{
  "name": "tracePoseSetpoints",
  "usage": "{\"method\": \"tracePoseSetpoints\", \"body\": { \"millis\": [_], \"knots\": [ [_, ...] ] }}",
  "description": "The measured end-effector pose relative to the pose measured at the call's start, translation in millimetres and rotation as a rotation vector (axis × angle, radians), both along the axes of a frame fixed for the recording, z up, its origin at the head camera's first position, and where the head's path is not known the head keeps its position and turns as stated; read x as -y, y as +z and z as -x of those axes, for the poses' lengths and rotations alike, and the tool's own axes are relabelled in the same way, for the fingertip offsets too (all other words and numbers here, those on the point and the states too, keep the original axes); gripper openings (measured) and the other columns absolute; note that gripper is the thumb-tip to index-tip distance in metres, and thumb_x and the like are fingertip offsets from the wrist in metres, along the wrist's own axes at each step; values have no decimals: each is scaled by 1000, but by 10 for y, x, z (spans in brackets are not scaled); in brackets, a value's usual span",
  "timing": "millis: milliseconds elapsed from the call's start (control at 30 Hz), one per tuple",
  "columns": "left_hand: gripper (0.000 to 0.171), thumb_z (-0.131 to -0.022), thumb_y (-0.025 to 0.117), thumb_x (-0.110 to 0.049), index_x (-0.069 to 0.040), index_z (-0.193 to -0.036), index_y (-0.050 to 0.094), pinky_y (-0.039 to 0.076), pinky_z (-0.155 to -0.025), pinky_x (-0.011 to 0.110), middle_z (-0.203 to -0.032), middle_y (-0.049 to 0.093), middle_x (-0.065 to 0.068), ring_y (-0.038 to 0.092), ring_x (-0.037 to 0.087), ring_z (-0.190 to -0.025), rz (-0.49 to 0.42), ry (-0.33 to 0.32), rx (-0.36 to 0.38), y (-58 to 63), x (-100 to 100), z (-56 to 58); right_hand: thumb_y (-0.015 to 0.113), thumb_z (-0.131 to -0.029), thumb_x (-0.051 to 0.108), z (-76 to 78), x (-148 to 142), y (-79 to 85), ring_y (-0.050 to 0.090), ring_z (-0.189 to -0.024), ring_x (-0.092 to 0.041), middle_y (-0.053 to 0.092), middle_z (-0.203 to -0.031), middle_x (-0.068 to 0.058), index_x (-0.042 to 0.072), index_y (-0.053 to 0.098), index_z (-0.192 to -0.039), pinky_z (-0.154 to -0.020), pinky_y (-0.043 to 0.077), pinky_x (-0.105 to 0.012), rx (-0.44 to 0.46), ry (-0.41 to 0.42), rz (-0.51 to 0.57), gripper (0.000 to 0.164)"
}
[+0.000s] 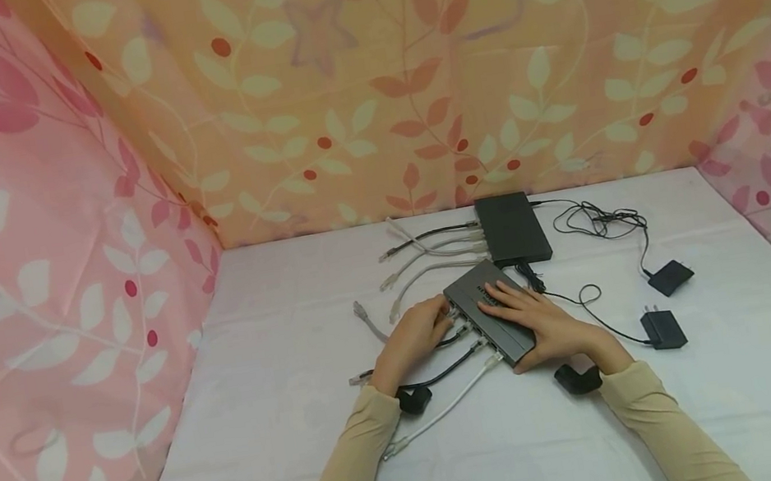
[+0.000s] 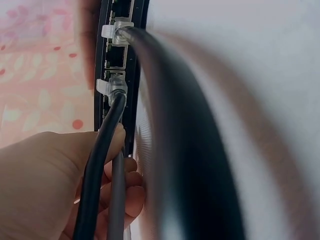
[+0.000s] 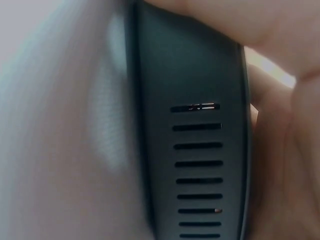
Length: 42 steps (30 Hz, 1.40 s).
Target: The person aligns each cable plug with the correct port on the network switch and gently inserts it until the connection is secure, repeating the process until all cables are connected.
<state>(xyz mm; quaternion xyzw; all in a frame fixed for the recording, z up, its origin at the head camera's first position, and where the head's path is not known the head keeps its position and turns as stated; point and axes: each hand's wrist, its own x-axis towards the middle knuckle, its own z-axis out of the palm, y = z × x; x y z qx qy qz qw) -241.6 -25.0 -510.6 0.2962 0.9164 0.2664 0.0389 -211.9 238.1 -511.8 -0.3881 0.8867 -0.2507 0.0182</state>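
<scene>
A dark grey network switch [image 1: 465,285] is held at an angle over the table, its row of ports facing left. My left hand [image 1: 413,341] pinches a grey network cable [image 2: 118,185] close to the ports. Beside it, a black cable [image 2: 94,155] and another have clear plugs seated in the ports; a white cable [image 1: 458,402] enters near the front end. My right hand [image 1: 551,325] grips the switch from the right, fingers spread across its top and thumb along its slotted side [image 3: 197,75]. The pinched plug's tip is hidden by fingers.
Behind stands a black box [image 1: 512,226] with several cables on its left. Two power adapters [image 1: 664,329] lie at right on their cords. Loose cable ends lie at left. Floral curtains [image 1: 334,98] enclose the white table [image 1: 254,460].
</scene>
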Motion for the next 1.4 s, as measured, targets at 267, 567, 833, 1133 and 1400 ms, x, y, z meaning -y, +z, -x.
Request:
{"method": "tracePoseSetpoints", "body": {
  "millis": [267, 567, 833, 1133, 1400],
  "knots": [
    [12, -93, 58, -23, -13, -97, 54, 37, -54, 20, -71, 50, -5, 44, 7, -59, 5, -13, 0, 41, -23, 23, 83, -57, 51, 4, -9, 6, 12, -140, -38, 17, -153, -17, 14, 32, -145, -101, 13, -67, -20, 5, -4, 108],
    [14, -92, 58, -21, -10, -101, 56, 40, -56, 20, -73, 53, -4, 48, 7, -61, 27, -13, 33, 92, -36, 34, 83, -58, 51, 5, -7, 0, 10, -140, -37, 15, -154, -15, 14, 31, -145, -103, 11, -66, 10, -10, -16, 108],
    [15, -92, 58, -24, -13, -102, 55, 38, -54, 19, -71, 52, -5, 46, 6, -58, -5, -4, 67, 42, -16, 32, 82, -59, 51, -18, -20, 15, 9, -141, -36, 15, -154, -15, 15, 30, -146, -103, 11, -66, 24, -15, -18, 108],
    [13, -92, 58, -23, -14, -101, 55, 37, -54, 19, -71, 51, -6, 45, 6, -59, -8, 4, 50, 37, -2, 6, 81, -59, 53, -39, 5, 24, 10, -141, -35, 14, -154, -14, 18, 29, -146, -97, 25, -63, 10, -35, -59, 107],
    [14, -92, 59, -24, -15, -102, 57, 40, -58, 19, -77, 54, -6, 47, 6, -64, -21, 5, 22, 41, 24, 10, 84, -59, 47, -92, 62, 106, 14, -139, -37, 17, -153, -16, 15, 31, -145, -86, 33, -68, 6, -59, -80, 107]
  ]
}}
